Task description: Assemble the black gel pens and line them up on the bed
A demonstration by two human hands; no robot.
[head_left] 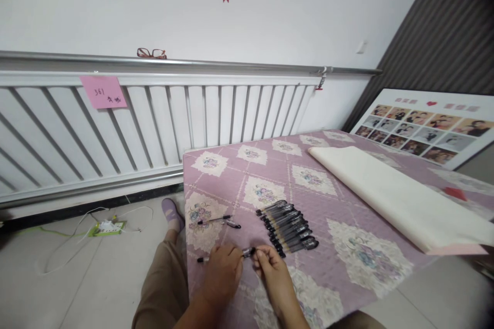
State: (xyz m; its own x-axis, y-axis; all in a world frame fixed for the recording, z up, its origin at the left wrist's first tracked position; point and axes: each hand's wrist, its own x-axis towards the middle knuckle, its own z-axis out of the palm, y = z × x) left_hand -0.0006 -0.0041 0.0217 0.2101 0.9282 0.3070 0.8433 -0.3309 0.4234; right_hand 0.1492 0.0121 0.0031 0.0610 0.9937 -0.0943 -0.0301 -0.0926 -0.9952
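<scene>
My left hand (223,270) is closed around a black pen (247,252), whose dark end pokes out past the hand on the left. At the pen's other end, the fingertips of my right hand (272,270) are pinched together. Whether that end is a separate cap, I cannot tell. Above my left hand lies a slim pen piece (213,220), with a black clipped cap (233,224) just below its right end. To the right of my hands, several black pens (287,229) lie side by side in a slanting row.
A purple floral cloth (281,175) covers the table. On its right lies a large cream sheet (386,193), with a photo board (424,126) behind. A white radiator (216,113) runs along the wall. On the floor at left is a power strip (108,227) with cables.
</scene>
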